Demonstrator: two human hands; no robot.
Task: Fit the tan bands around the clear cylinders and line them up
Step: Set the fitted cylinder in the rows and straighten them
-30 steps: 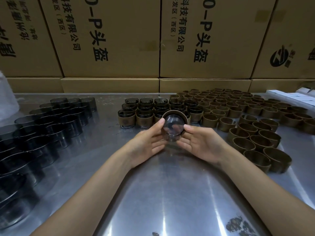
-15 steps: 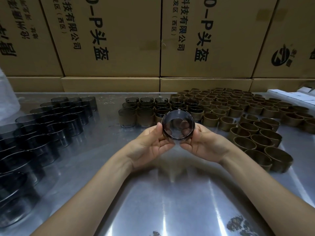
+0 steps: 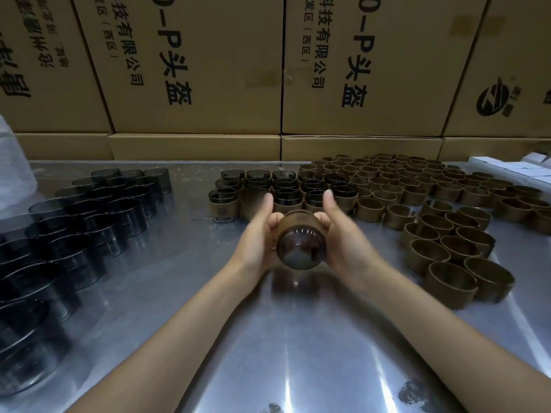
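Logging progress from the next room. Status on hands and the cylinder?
Left hand and right hand both grip one banded cylinder above the table. Tan band on it. Nothing in the way.

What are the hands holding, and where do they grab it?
Both hands, left hand and right hand, hold one clear cylinder with a tan band by its opposite sides, thumbs up.

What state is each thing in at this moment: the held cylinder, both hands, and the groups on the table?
Held cylinder: tan band around it, tipped on its side, base toward the camera.
Left hand: grips its left side, thumb up.
Right hand: grips its right side, thumb up.
Banded cylinders: upright in rows.
Bare cylinders: upright, unbanded.
Loose tan bands: empty, standing on the table.
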